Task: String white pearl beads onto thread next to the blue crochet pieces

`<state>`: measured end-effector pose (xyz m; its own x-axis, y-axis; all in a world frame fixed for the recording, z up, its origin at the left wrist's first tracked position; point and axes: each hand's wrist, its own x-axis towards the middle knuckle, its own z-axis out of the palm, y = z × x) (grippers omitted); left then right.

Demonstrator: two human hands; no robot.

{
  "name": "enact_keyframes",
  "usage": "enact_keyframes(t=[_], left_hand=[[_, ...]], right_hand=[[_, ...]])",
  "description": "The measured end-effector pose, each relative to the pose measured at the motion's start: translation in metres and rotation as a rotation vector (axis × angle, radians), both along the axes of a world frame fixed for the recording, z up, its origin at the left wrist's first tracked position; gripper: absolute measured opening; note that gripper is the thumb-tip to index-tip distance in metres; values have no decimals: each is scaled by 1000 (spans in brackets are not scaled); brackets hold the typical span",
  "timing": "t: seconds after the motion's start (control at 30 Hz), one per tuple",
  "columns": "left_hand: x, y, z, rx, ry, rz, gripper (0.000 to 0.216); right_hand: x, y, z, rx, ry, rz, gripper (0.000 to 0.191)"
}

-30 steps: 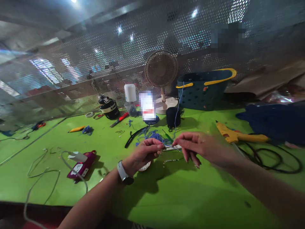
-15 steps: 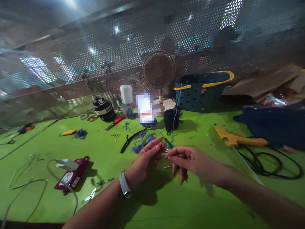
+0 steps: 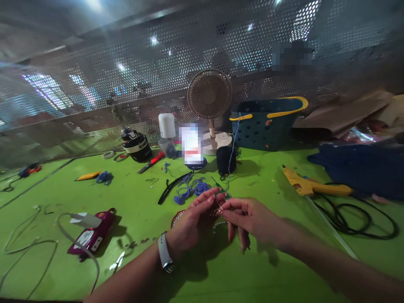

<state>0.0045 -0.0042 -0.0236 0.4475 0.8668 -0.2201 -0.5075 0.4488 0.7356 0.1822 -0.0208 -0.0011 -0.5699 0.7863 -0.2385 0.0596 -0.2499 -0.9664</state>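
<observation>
Right hand (image 3: 249,216): the thumb and forefinger are being pressed shut on the near end of the needle (image 3: 220,205), and the other fingers are being curled down toward the table (image 3: 139,198).
Left hand (image 3: 192,221): the fingers are being held nearly straight and close together, with their tips laid against the far end of the needle. Whether the needle is truly being gripped on this side cannot be told.
Needle: a thin pale sliver is being held just above the table, in the middle of the scene. It is slanting from far left to near right, between the two sets of fingertips.
Blue strand (image 3: 232,147): it is being led up from just beyond the fingertips, past the dark yarn ball (image 3: 224,160), to the rim of the basket (image 3: 268,126).
Round piece (image 3: 176,216): it is being partly covered by the left hand, on the table just left of the fingers.
Blue yarn heap (image 3: 192,189): it is lying just beyond the left hand.
Watch (image 3: 164,251): it is being worn on the left wrist.
Glue gun (image 3: 311,185): it is lying to the right, well apart from both hands.
Purple pouch (image 3: 91,233): it is lying near left, well apart.
</observation>
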Motion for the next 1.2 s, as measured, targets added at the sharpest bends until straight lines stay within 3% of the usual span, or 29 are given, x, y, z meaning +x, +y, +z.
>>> enact_keyframes(t=[0.6, 0.77, 1.0, 1.13, 1.2], left_hand=[[-1, -5, 5, -11, -77, -39, 35], [-3, -3, 4, 126, 27, -31, 36], [-5, -3, -2, 436, 183, 99, 38], [-4, -4, 0, 500, 260, 108, 32], [-2, -5, 3, 524, 326, 102, 27]], right_hand=[[-1, -2, -1, 32, -15, -14, 27], [0, -2, 1, 42, -39, -16, 30], [-3, 4, -9, -16, -4, -112, 44], [-7, 0, -8, -34, 121, -138, 32], [-8, -2, -4, -74, 206, -164, 41]])
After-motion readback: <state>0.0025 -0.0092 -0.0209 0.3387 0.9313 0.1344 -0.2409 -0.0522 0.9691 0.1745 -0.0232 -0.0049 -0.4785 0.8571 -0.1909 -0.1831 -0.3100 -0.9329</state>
